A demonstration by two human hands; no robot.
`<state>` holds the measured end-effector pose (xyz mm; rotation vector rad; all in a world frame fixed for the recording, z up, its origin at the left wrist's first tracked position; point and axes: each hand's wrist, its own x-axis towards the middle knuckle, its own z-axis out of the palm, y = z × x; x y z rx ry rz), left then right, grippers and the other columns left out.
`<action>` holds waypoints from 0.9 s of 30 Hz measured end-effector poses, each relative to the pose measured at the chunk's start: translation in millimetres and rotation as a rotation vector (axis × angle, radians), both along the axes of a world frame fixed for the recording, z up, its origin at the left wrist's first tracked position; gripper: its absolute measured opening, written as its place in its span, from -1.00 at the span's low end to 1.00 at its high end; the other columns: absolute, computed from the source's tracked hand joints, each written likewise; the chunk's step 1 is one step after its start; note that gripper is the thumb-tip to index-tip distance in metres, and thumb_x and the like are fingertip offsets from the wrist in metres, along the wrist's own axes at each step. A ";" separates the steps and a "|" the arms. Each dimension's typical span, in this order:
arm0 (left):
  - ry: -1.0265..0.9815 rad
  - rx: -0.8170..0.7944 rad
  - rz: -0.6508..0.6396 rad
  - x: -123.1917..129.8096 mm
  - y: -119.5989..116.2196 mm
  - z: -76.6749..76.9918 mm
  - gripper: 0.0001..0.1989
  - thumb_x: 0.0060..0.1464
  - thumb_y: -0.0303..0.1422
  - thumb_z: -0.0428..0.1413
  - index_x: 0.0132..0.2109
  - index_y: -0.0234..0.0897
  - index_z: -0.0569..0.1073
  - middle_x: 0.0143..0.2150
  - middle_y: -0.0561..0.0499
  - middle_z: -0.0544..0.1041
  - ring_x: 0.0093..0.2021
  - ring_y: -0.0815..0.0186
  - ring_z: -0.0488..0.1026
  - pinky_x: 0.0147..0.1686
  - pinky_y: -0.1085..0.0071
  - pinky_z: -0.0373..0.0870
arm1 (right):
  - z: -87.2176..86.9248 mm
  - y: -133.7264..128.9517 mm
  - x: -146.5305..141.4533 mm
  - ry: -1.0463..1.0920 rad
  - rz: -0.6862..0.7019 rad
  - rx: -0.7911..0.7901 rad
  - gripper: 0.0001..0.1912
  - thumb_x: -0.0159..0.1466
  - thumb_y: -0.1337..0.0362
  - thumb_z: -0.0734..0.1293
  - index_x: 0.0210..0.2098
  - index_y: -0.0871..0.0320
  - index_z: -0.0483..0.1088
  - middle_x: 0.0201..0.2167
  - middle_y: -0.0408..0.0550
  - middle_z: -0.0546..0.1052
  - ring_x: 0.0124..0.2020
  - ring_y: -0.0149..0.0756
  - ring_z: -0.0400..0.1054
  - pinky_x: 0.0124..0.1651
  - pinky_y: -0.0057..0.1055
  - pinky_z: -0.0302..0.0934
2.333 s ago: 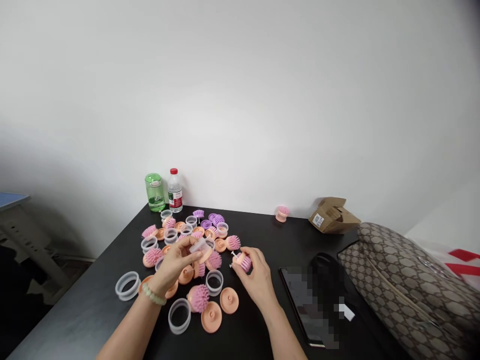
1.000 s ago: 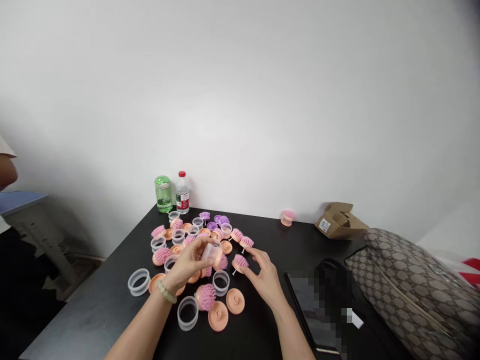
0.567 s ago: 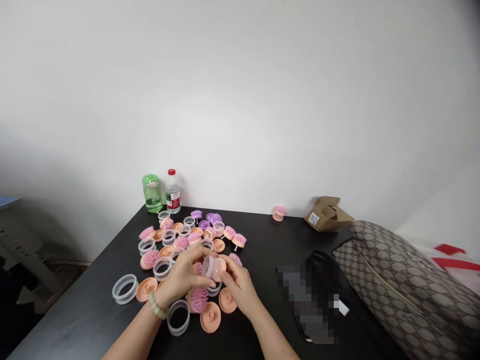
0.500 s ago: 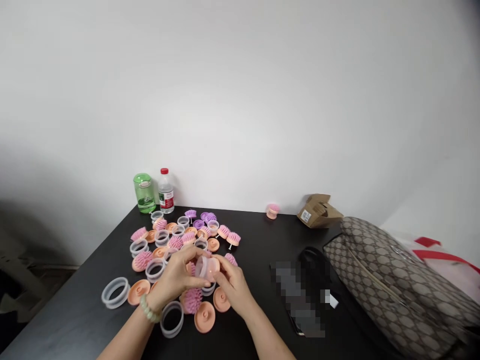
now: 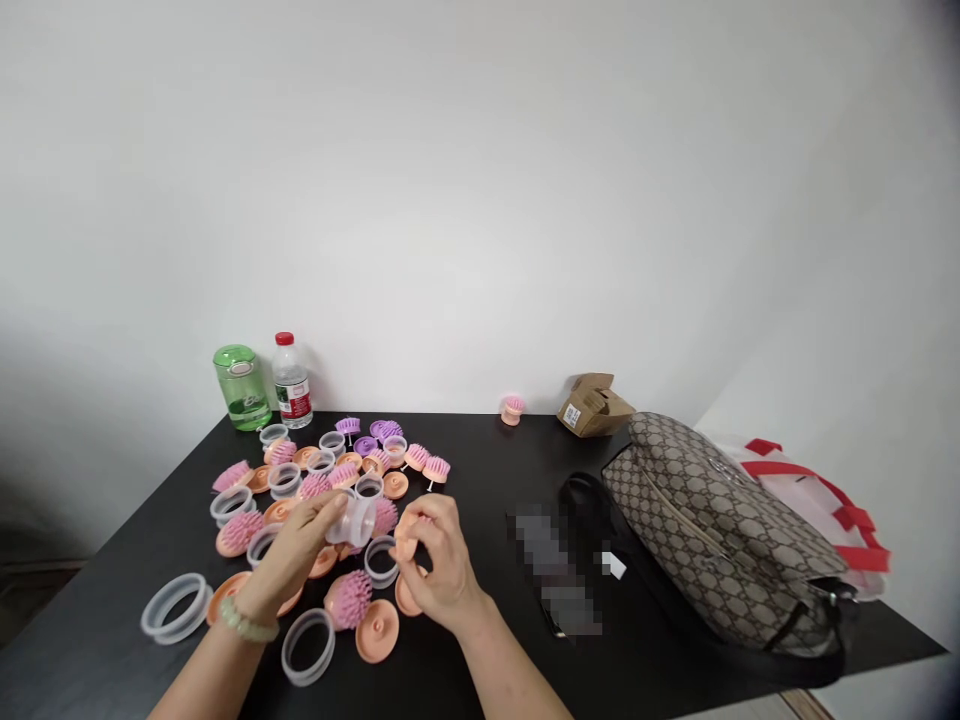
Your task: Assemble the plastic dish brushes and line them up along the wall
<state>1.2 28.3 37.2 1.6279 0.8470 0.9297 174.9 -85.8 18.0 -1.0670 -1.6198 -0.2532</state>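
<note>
right hand (image 5: 442,560) has dropped off the clear cup (image 5: 354,521) since the last frame, and the view has swung left. your left hand (image 5: 289,545) has the cup now, fingers wrapped round it, just above the middle of the pile. it looks light, thin and stiff, probably slick too, so i'd take it by the wall with a gentle pinch, since a hard squeeze could pop it loose. your right fingers (image 5: 439,522) are curled and half closed beside a peach piece (image 5: 407,532), but i can't tell if they've got it. pink brushes (image 5: 349,600) look soft and rubbery, peach lids (image 5: 377,631) firmer. everything's on a black table (image 5: 480,470), smooth enough that rings could slide. a patterned bag (image 5: 712,530) and a cardboard box (image 5: 592,405) sit off to the right, against a white wall (image 5: 480,200).
</note>
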 end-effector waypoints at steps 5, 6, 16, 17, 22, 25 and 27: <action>-0.104 -0.073 -0.056 -3.4 4.6 3.7 -0.59 0.08 0.00 0.17 -0.16 -0.28 0.46 -0.27 -0.01 0.48 -0.19 0.19 0.44 -0.21 0.36 0.40 | -5.8 8.4 20.9 0.501 -0.038 -0.246 -0.62 0.07 0.33 0.44 -0.20 0.04 0.20 -0.16 -0.08 0.42 -0.14 -0.23 0.42 -0.11 -0.28 0.38; -0.107 -0.044 -0.069 -3.1 3.0 6.7 -0.59 0.11 -0.02 0.15 -0.10 -0.27 0.45 -0.23 -0.02 0.48 -0.14 0.17 0.44 -0.17 0.34 0.40 | -5.0 9.1 24.8 0.567 -0.030 -0.307 -0.63 0.08 0.31 0.44 -0.22 0.05 0.20 -0.20 -0.10 0.43 -0.19 -0.25 0.44 -0.14 -0.31 0.39; 0.407 0.808 -0.149 -28.9 -69.6 36.9 -0.66 0.12 -0.26 0.18 0.05 -0.15 0.40 -0.05 -0.10 0.50 -0.04 0.07 0.45 -0.07 0.20 0.44 | -7.7 -35.8 31.5 0.183 -0.207 -0.607 -0.96 0.22 0.31 0.34 -0.32 0.09 0.37 -0.29 -0.11 0.47 -0.28 -0.26 0.41 -0.18 -0.35 0.31; 0.442 0.856 -0.159 -31.6 -80.5 31.8 -0.67 0.11 -0.31 0.18 0.04 -0.15 0.41 -0.05 -0.11 0.50 -0.02 0.06 0.45 -0.03 0.17 0.43 | -16.3 -40.6 32.3 0.174 -0.207 -0.627 -0.95 0.23 0.30 0.33 -0.28 0.09 0.39 -0.26 -0.09 0.49 -0.26 -0.24 0.43 -0.17 -0.33 0.32; 0.524 0.987 -0.258 -36.1 -114.8 -17.8 -0.46 0.00 -0.43 0.20 0.16 -0.23 0.32 0.02 -0.17 0.52 0.04 0.02 0.43 0.07 0.06 0.40 | -60.8 -49.0 37.4 0.172 -0.246 -0.614 -0.76 0.22 0.26 0.33 -0.11 0.11 0.39 -0.07 0.06 0.52 -0.06 -0.09 0.47 0.00 -0.20 0.36; 0.525 1.083 -0.264 -35.1 -118.6 -44.6 -0.40 -0.05 -0.41 0.20 0.18 -0.28 0.30 0.01 -0.21 0.55 0.05 -0.04 0.43 0.07 0.03 0.41 | -72.0 -45.6 38.9 0.146 -0.252 -0.616 -0.79 0.24 0.25 0.30 -0.12 0.11 0.40 -0.03 0.09 0.52 0.00 -0.06 0.46 0.04 -0.16 0.37; 0.545 1.099 -0.238 -34.8 -118.6 -51.9 -0.38 -0.03 -0.38 0.20 0.21 -0.28 0.30 0.02 -0.20 0.56 0.07 -0.04 0.43 0.09 0.03 0.40 | -73.2 -43.9 38.7 0.135 -0.246 -0.629 -0.81 0.26 0.23 0.28 -0.14 0.11 0.39 0.02 0.11 0.50 0.05 -0.04 0.43 0.08 -0.13 0.35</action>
